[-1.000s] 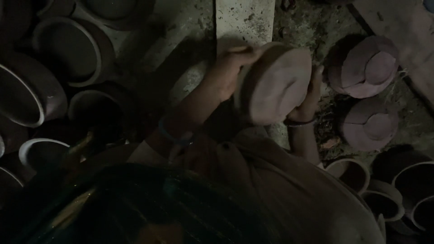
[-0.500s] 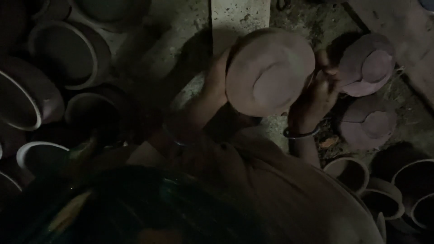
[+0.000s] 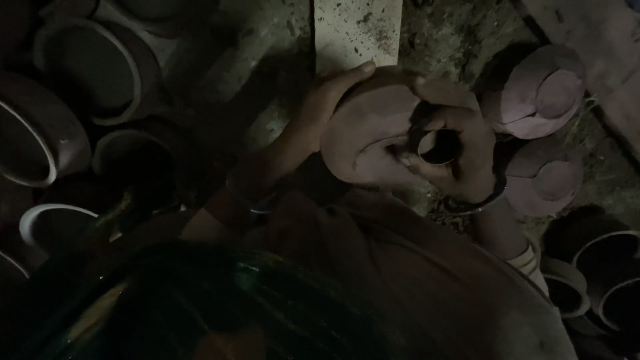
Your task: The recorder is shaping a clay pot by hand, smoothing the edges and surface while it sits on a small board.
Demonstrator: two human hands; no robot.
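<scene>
A round, unfired clay pot (image 3: 367, 137) is held over my lap with its rounded base facing up. My left hand (image 3: 323, 100) grips its upper left side, thumb along the top edge. My right hand (image 3: 460, 160), a bangle on its wrist, lies across the pot's right part. It pinches a small dark ring-shaped tool (image 3: 437, 145) against the clay. The scene is very dim, so the pot's mouth is hidden.
Two upturned clay pots (image 3: 537, 93) (image 3: 547, 177) lie just right of my hands. Several open-mouthed pots (image 3: 87, 67) crowd the left side, and more pots (image 3: 600, 273) stand at the lower right. A pale stone slab (image 3: 357, 30) lies on the ground beyond.
The pot has been turned and lowered. My right hand has come off its right edge onto its face, now with the ring tool in it. My left hand keeps its grip.
</scene>
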